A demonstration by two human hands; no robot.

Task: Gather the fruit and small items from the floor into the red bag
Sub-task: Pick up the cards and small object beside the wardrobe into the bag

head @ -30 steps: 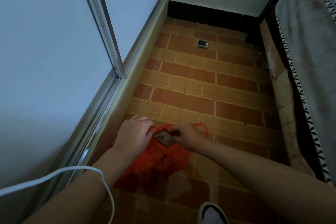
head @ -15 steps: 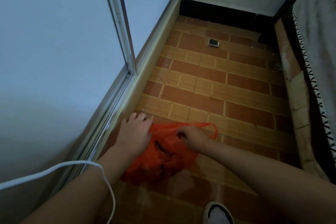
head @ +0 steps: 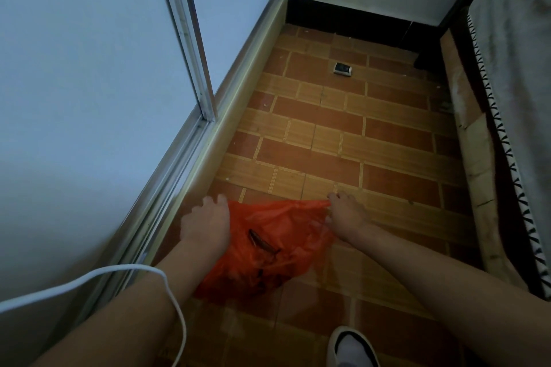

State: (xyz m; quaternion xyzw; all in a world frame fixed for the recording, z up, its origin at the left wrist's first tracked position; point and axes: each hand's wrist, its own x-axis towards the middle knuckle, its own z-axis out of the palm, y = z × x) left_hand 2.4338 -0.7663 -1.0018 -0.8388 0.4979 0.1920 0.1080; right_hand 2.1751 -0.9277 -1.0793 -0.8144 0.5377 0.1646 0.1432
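Left grip: our left hand (head: 205, 222) is pinching the near-wall edge of the red bag (head: 268, 250), fingers closed on the plastic.
Right grip: our right hand (head: 346, 214) is holding the bag's opposite corner, fingers curled on the rim, stretching the mouth between both grips.
Bag contents: a dark flat item (head: 262, 243) is showing through the plastic, lying between the two grips, just below them.
Remaining item: a small dark box (head: 343, 68) is lying on the floor (head: 387, 140), well ahead of both grips, slightly towards the right one.
Long axis: it is running roughly crosswise to our reach.
Nearer grip: we are judging the right hand the nearer.
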